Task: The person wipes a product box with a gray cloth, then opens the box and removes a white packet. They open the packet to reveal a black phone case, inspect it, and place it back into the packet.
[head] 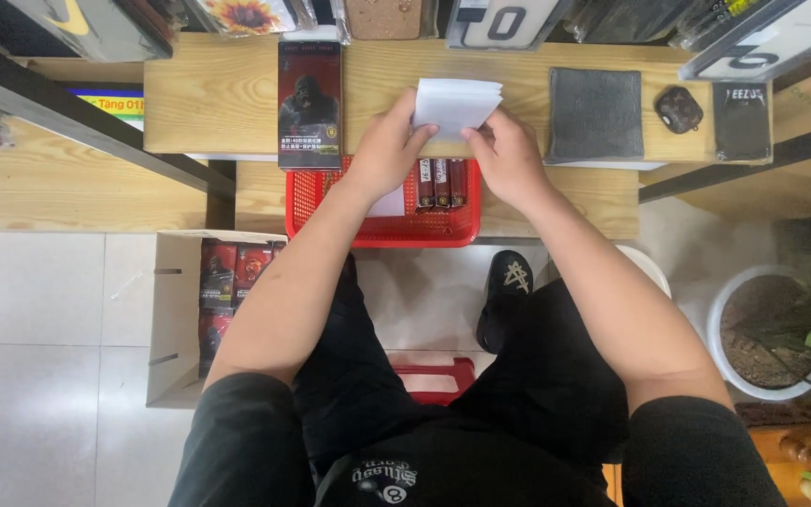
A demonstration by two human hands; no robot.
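Left hand and right hand are pinching a white paper stack over the red basket; light and floppy, it is probably best gripped at the lower edges.

Around your bench, the bystanders

At twelve o'clock you have a dark picture box; at two a grey cloth and small brown case; at three a white plant pot; at nine a cardboard carton.

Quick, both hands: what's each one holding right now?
Left hand: closed on the left edge of the white paper stack.
Right hand: closed on the same stack's lower right.
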